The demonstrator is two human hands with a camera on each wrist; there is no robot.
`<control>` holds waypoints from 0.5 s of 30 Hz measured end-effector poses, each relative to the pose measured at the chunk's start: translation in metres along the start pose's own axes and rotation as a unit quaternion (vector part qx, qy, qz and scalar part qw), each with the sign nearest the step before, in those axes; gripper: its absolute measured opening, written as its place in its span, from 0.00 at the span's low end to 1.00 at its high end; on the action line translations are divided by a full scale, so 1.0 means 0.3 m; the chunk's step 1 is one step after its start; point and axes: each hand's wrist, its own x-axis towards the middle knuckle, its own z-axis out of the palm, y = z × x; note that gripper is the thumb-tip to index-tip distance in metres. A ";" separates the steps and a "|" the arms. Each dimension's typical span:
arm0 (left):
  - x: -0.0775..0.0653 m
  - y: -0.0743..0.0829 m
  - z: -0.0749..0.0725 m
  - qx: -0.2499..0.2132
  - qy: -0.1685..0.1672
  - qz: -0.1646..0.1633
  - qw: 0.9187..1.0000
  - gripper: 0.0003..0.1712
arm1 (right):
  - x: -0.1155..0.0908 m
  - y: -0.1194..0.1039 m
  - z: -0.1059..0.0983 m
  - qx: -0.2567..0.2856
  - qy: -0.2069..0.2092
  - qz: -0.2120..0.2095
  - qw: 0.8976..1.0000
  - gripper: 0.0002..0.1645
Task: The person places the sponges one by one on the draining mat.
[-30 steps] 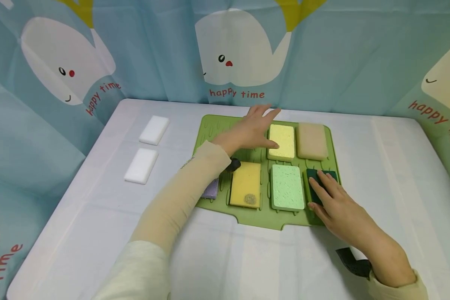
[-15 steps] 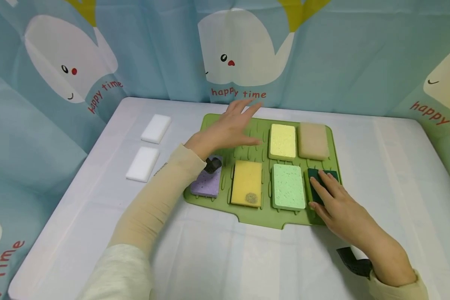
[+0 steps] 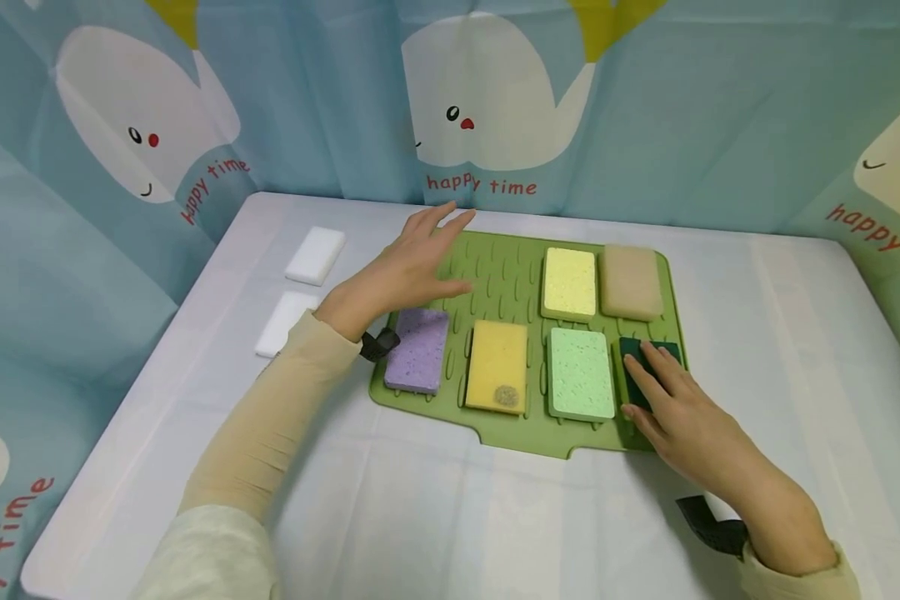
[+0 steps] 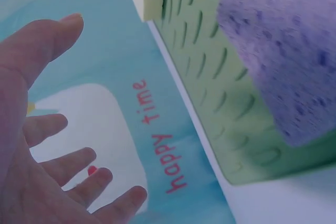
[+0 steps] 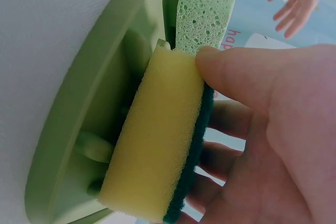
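Note:
A green ridged mat (image 3: 495, 262) holds several sponges. With fingers spread and nothing in it, my left hand (image 3: 408, 268) hovers over the mat's back left corner, behind a purple sponge (image 3: 418, 354). My right hand (image 3: 693, 429) rests its fingers on the dark green scouring side of a yellow-and-green scrub sponge (image 5: 152, 135) at the front right. Its thumb touches the sponge's upper corner in the right wrist view. Left of that sponge lie a mint green sponge (image 3: 581, 375) and a yellow sponge (image 3: 497, 354) with a brownish round patch.
A pale yellow sponge (image 3: 568, 283) and a beige sponge (image 3: 632, 282) sit in the mat's back row. Two white sponge blocks (image 3: 316, 255) lie on the white table left of the mat. A blue whale-print curtain (image 3: 330, 108) hangs behind the table.
My left hand has moved left, from beside the pale yellow sponge to the mat's back left, uncovering the purple sponge. The right hand stays on the scrub sponge.

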 end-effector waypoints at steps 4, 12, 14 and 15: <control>-0.029 -0.027 0.001 -0.010 0.009 -0.006 1.000 0.53 | 0.001 0.001 0.004 -0.001 0.004 -0.002 1.000 0.38; -0.068 -0.078 -0.007 -0.010 0.026 -0.011 1.000 0.51 | 0.004 -0.002 0.005 0.000 -0.005 0.003 1.000 0.39; -0.078 -0.093 -0.009 -0.010 0.026 -0.015 1.000 0.51 | 0.004 -0.002 0.006 -0.001 -0.005 0.005 1.000 0.39; -0.083 -0.100 -0.010 -0.010 0.025 -0.019 0.999 0.50 | 0.005 -0.002 0.006 -0.001 -0.005 0.005 1.000 0.39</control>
